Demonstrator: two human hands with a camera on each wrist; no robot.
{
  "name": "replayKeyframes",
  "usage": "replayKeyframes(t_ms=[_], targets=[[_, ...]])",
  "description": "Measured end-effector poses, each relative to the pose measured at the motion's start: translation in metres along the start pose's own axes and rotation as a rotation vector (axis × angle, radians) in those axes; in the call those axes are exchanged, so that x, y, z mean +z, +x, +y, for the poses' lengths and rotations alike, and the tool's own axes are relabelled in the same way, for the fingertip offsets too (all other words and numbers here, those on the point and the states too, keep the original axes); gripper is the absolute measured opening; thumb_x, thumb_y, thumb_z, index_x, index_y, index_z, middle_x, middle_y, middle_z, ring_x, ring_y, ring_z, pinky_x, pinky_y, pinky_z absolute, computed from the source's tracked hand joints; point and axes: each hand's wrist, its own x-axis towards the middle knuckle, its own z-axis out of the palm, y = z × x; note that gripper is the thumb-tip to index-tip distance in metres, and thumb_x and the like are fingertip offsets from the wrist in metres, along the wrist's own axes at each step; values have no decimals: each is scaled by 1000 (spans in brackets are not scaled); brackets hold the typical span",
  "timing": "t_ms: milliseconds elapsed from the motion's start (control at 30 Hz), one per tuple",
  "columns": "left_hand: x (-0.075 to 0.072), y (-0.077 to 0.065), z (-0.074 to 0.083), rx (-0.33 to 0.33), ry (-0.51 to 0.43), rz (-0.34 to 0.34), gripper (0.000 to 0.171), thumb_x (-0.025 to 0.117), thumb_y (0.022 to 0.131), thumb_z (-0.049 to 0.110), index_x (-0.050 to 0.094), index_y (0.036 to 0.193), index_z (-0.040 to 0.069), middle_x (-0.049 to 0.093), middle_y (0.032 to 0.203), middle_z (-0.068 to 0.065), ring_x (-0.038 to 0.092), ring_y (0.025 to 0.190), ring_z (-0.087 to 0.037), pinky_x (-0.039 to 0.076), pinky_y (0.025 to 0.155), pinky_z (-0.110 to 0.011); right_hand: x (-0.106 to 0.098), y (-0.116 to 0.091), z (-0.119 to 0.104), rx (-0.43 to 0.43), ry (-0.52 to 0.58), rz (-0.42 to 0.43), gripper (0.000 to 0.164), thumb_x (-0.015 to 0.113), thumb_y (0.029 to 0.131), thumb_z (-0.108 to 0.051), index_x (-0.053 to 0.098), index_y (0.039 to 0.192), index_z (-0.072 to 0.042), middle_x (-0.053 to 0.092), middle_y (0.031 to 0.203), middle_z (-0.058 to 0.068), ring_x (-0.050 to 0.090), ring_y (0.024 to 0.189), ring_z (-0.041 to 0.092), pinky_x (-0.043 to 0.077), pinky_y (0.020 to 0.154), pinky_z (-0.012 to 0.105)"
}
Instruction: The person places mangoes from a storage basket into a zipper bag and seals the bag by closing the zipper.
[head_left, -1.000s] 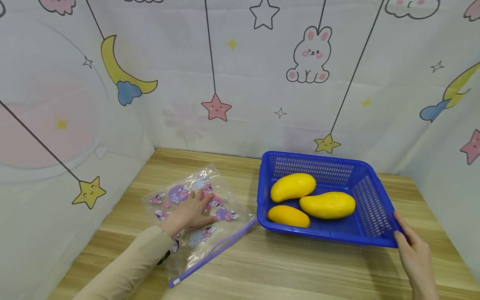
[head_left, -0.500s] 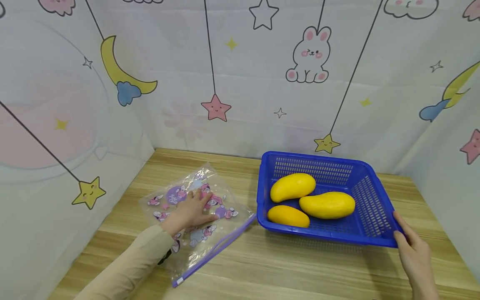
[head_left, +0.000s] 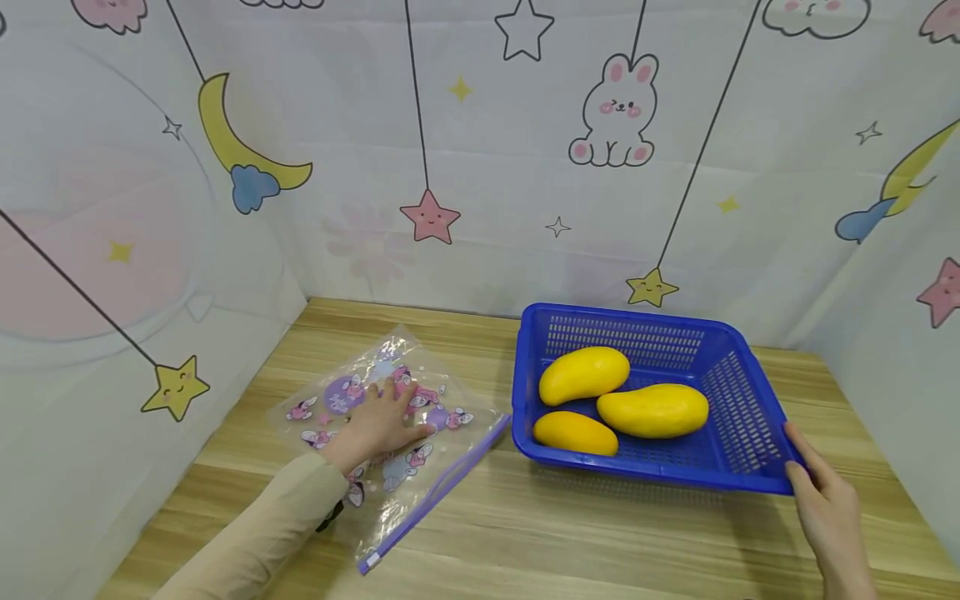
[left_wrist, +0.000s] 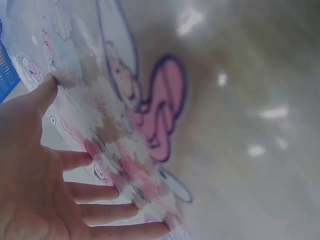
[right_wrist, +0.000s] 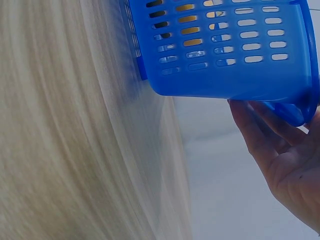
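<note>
My left hand (head_left: 378, 427) presses flat on a clear zip bag (head_left: 405, 475), fingers spread, near the bag's middle. Pink and purple cartoon prints cover the bag, and its purple zip strip (head_left: 438, 492) faces the front right, with a white slider (head_left: 372, 561) at the near end. To the right is a blue plastic basket (head_left: 660, 472) holding a mango (head_left: 585, 376) at the back, a second mango (head_left: 652, 411) at the centre and a third mango (head_left: 576, 433) at the front left. My right hand (head_left: 828, 504) grips the basket's rim at its front right corner, fingers curled beneath.
Bag and basket share a wooden table (head_left: 585, 542), where the zip strip's far end nearly meets the basket's left side. A white cartoon-print cloth (head_left: 495, 167) hangs behind the table and along both sides.
The bag has turned a little counterclockwise under my left hand, its slider end shifting right and its far corner left. The basket and my right hand stay in place.
</note>
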Motion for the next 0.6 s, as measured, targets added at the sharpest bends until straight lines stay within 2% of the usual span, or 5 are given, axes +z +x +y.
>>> replayKeyframes(t_ms=[100,167,300,433,600], targets=[[-1,0,1,-11,-8,-1,89,55,86,65,27,152,13,20,154,-32,24,137,-59,43,82,-77,0,0,-1,5,-3,0,46,32,102,-35,24,146,-45,21,156,-5,25,144,25,28,77,-6],[-1,0,1,-14,-8,0,89,55,86,65,27,152,13,20,154,-32,24,136,-59,43,81,-77,0,0,-1,3,-5,4,46,32,102,-35,24,146,-45,22,156,-4,26,144,23,28,77,-6],[0,1,0,-8,-8,11,87,55,87,63,28,151,11,22,152,-34,26,134,-60,45,80,-76,1,-1,-2,-8,3,15,46,33,102,-34,25,147,-43,23,154,-9,27,140,3,28,76,-8],[1,2,0,-21,-5,14,86,55,88,62,29,151,9,23,151,-35,27,133,-61,45,80,-76,1,-2,-2,-15,11,24,47,34,102,-33,25,147,-41,24,151,-15,27,129,-14,27,77,-9],[1,4,3,-64,-3,-4,87,54,87,63,28,151,10,23,152,-34,26,134,-61,42,80,-79,1,-2,-1,-19,9,25,47,34,102,-33,26,148,-39,25,151,-14,28,124,-18,27,77,-9]])
